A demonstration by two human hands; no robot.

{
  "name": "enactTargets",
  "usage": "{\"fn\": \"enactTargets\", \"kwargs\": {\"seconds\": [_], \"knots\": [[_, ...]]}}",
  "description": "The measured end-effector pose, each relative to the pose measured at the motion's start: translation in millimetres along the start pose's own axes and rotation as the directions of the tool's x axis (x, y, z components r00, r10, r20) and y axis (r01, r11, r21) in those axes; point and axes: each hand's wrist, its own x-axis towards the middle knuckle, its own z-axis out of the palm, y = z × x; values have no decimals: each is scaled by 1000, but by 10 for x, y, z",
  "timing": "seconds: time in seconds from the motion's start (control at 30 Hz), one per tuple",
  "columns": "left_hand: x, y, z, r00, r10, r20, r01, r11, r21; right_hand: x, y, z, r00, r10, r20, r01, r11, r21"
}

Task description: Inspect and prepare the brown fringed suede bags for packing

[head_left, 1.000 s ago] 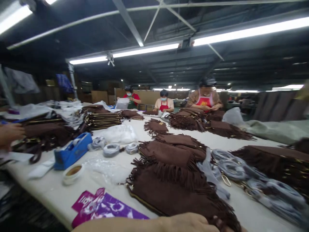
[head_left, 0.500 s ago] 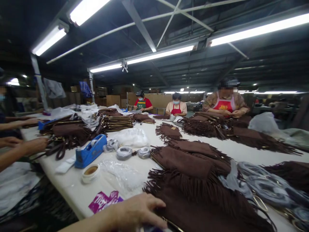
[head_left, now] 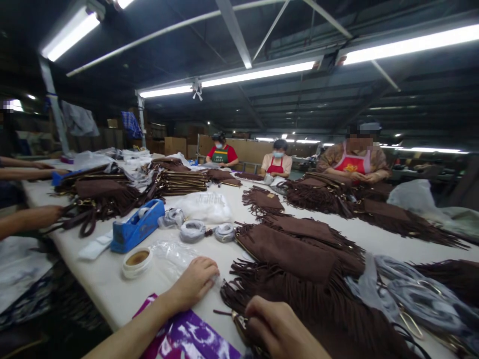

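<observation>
My left hand point(head_left: 196, 283) rests on the clear plastic bag point(head_left: 170, 257), its fingers bent together at the bag's right edge. Closer to me, my right hand point(head_left: 271, 321) has curled fingers at the zipper edge of a dark brown fringed bag point(head_left: 337, 331); what lies between the fingertips is hidden. Under my left forearm is a purple and magenta packet point(head_left: 198, 336). More brown fringed pieces point(head_left: 292, 249) lie stacked behind the near bag.
A blue tape dispenser point(head_left: 137, 227) and a tape roll point(head_left: 137, 263) stand left. Wrapped coils point(head_left: 192, 231) lie behind, grey straps point(head_left: 419, 294) right. Another person's hand point(head_left: 48, 217) works at left; people in aprons sit across the table point(head_left: 82, 269).
My left hand has moved up and forward onto the plastic bag. My right hand has come into view at the brown bag. More of the purple packet shows.
</observation>
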Motion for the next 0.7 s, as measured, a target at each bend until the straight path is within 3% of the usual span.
{"fn": "enactTargets", "kwargs": {"seconds": [0.13,0.3,0.43,0.6,0.7], "knots": [[-11,-86,65,995,-63,-83,53,992,-112,553,-137,281,994,-21,-106,27,998,58],[-23,-127,87,987,-106,-125,88,986,-144,943,-87,472,983,-1,-185,27,990,140],[-27,-150,116,983,-113,-145,88,982,-167,1106,-108,508,969,26,-246,-14,999,50],[15,-178,119,980,-130,-150,106,981,-159,1175,-174,448,990,61,-130,-81,985,-151],[-1,-265,119,981,-137,-138,124,987,-101,1113,-257,360,987,111,-119,-138,958,-253]]}}
